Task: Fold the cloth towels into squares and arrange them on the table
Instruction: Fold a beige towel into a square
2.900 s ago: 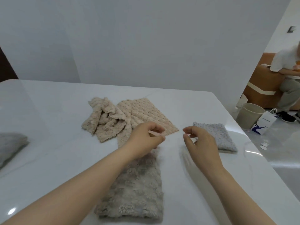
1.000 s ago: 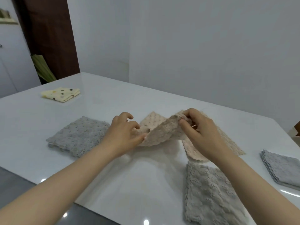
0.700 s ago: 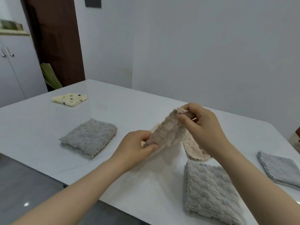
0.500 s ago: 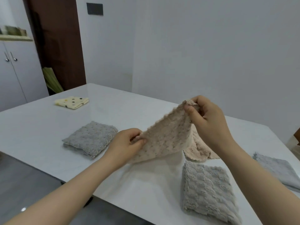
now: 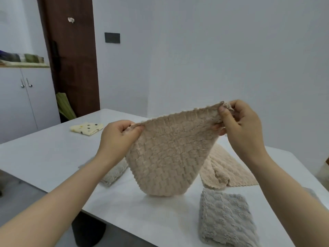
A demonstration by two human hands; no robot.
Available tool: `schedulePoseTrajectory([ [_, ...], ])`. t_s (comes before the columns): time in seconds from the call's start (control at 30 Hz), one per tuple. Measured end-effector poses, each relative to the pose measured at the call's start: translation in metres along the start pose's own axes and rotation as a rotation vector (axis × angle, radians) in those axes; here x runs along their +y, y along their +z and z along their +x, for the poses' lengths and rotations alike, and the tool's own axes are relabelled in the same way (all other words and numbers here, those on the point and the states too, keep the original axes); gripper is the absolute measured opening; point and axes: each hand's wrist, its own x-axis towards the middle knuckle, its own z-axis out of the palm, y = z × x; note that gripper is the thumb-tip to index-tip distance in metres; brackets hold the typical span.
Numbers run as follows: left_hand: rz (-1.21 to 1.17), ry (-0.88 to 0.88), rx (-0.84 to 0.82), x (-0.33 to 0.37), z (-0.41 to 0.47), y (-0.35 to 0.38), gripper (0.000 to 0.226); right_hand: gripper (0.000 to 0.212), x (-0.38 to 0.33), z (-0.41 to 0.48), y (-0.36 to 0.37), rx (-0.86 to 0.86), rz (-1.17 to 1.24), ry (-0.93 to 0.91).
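- Left hand (image 5: 117, 138) and right hand (image 5: 239, 125) each pinched a top corner of a fluffy, waffle-textured beige towel (image 5: 169, 157).
- It hung above the glossy white table (image 5: 44, 157).
- A plush grey folded towel (image 5: 226, 218) lay near right.

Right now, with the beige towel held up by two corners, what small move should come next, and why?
Probably lower the beige towel flat onto the white table in front. The left hand and right hand each pinch a top corner and it hangs unfolded, so laying it down would let a fold begin.
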Motion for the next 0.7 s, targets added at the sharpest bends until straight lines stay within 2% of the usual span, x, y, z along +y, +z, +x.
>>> schedulePoseTrajectory([
  [0.2,-0.112,0.039,0.082,0.025,0.008,-0.025,0.032,0.011,-0.02,-0.002,-0.007,0.013,-0.013,-0.057],
  [0.27,-0.169,0.023,0.101,0.031,0.011,-0.032,0.023,0.013,-0.024,-0.001,-0.01,0.028,-0.01,-0.071],
  [0.4,-0.255,-0.074,0.111,0.033,0.013,-0.04,0.009,0.019,-0.025,-0.001,-0.01,0.077,-0.029,-0.068],
  [0.5,-0.272,-0.174,0.079,0.02,0.014,-0.04,0.018,0.019,-0.013,-0.003,-0.006,0.087,-0.081,-0.015],
  [0.7,-0.357,-0.339,0.063,-0.005,0.006,-0.033,0.016,0.027,0.016,-0.015,0.004,0.036,-0.1,0.134],
])
